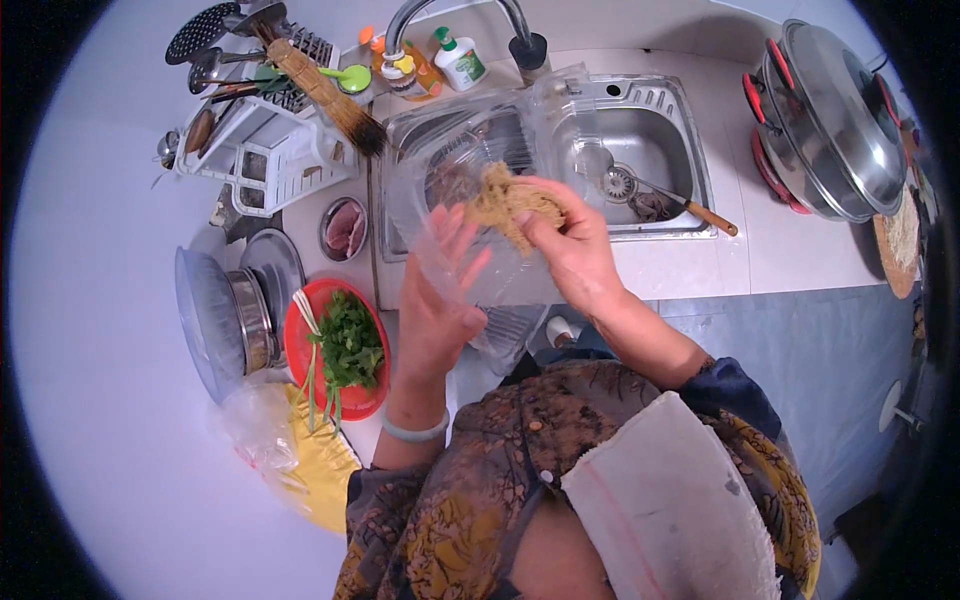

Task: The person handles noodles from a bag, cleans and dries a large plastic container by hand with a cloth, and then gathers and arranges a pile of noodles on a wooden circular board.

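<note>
My right hand (581,236) grips a tan fibrous clump (525,202) between thumb and fingers, above the front of the double sink. Its strands look loose and crumpled. Clear plastic packaging (480,124) spreads over the left basin and hangs below the counter edge near my left thumb. Part of it crosses my left hand (439,292), which supports it with fingers raised and partly spread. Blur and transparency hide the exact grip. The clump lies close to the left fingertips. Behind the plastic, the left basin (405,142) shows only dimly.
A ladle (679,199) leans in the right basin (660,142). Lidded metal pots (832,127) stand at right. Leftward are a dish rack (292,172), a bamboo brush (322,90), a bowl of meat (345,229) and a red plate (296,337) with leafy greens. The faucet (517,22) arches behind.
</note>
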`<control>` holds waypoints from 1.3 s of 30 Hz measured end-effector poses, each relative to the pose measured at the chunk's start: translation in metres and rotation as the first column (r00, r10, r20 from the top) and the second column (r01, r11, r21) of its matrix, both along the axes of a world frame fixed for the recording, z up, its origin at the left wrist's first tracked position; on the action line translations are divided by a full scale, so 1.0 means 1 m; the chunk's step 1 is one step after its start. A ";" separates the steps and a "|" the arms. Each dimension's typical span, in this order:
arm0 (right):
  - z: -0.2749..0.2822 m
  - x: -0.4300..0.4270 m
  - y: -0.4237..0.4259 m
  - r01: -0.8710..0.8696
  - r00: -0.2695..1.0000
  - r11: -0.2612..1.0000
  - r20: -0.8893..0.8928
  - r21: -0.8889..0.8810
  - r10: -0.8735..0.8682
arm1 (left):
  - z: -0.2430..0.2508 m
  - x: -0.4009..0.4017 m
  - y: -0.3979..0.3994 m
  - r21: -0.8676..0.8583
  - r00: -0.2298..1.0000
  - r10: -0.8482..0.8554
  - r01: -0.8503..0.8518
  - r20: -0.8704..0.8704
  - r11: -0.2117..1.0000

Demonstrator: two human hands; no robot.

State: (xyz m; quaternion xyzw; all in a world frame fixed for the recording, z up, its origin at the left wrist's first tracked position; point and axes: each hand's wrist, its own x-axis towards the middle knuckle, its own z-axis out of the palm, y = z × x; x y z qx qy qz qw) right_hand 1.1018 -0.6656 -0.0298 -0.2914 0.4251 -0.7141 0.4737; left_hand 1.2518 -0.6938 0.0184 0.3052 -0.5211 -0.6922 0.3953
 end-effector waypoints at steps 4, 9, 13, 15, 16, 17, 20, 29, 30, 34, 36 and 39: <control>-0.009 0.008 -0.008 -0.040 0.997 0.999 -0.067 0.008 0.041 | -0.003 0.006 -0.001 0.012 0.999 -0.031 0.031 -0.011 0.999; -0.005 0.003 -0.014 -0.125 0.977 0.992 -0.170 0.027 0.128 | -0.006 0.011 -0.006 -0.051 0.997 -0.053 0.055 0.050 0.997; 0.013 0.004 -0.012 -0.172 0.922 0.985 -0.353 0.002 0.162 | -0.005 0.017 -0.011 -0.034 0.994 -0.087 0.089 0.065 0.995; 0.018 0.014 -0.010 -0.151 0.909 0.988 -0.397 -0.039 0.124 | -0.007 0.019 -0.014 -0.001 0.991 -0.120 0.120 0.053 0.993; 0.019 0.017 -0.010 -0.134 0.894 0.988 -0.440 -0.080 0.086 | -0.008 0.019 -0.014 0.020 0.994 -0.108 0.109 -0.005 0.994; 0.016 0.015 -0.013 -0.130 0.894 0.988 -0.440 -0.081 0.082 | -0.009 0.018 -0.015 0.041 0.994 -0.095 0.098 -0.061 0.994; 0.007 0.008 -0.022 -0.037 0.928 0.999 -0.370 0.007 0.038 | -0.009 0.017 -0.016 0.047 0.993 -0.081 0.085 -0.080 0.995; -0.001 0.017 -0.035 0.044 0.925 0.999 -0.379 0.033 -0.028 | -0.017 0.015 -0.023 -0.046 0.996 -0.072 0.070 -0.045 0.996; -0.002 0.021 -0.036 0.004 0.931 1.000 -0.365 -0.026 -0.013 | -0.018 0.017 -0.023 -0.046 0.996 -0.072 0.070 -0.044 0.997; 0.015 0.023 -0.027 -0.124 0.914 0.988 -0.399 -0.089 0.078 | -0.018 0.017 -0.026 -0.045 0.996 -0.079 0.078 -0.032 0.996; 0.011 0.015 -0.030 -0.060 0.975 0.997 -0.216 -0.058 0.046 | -0.017 0.017 -0.027 -0.045 0.996 -0.073 0.072 -0.043 0.996; 0.017 -0.001 -0.032 0.055 0.998 0.998 -0.014 0.021 -0.055 | -0.014 0.021 -0.030 0.078 0.995 -0.008 0.016 -0.103 0.997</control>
